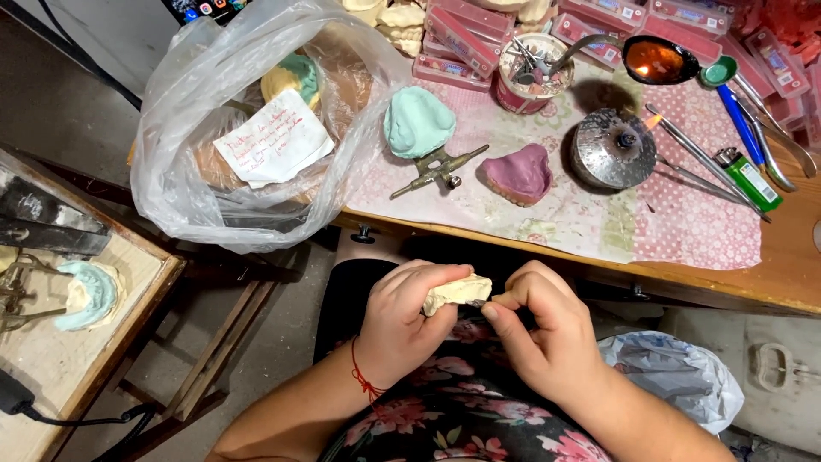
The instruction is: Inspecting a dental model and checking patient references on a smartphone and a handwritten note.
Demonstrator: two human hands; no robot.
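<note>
Head view, read left to right. Side stand (128, 282) at far left carries a pale teal cast on a metal articulator (85, 295). Clear plastic bag (184, 162) next, slumped at the desk (787, 274) edge, with a handwritten paper note (274, 137) and more casts inside. On the desk's patterned cloth: a teal cast (417, 121) on a brass-coloured articulator (438, 168), a pink wax base (519, 174), a tin of small tools (534, 75), a lit spirit lamp (614, 147), a ladle-like spoon (660, 60), a green lighter (748, 178).

Below the desk edge, over the lap: left hand (402, 321) has its grip clenched around a small cream plaster dental cast (457, 293), thumb on top, fingers under. Right hand (547, 329) pinches a thin dark instrument (479, 303); its tip meets the cast's lower right edge. Most of the tool is hidden by the fingers.

Judgement on technique: brace the two hands against each other, take short light strokes away from the holding thumb, turn the cast rather than the wrist; plaster edges likely chip under leverage.

Cast appearance: matte, off-white to cream, blocky, roughly wedge-shaped, with an uneven upper face. Tooth detail not resolvable.
</note>
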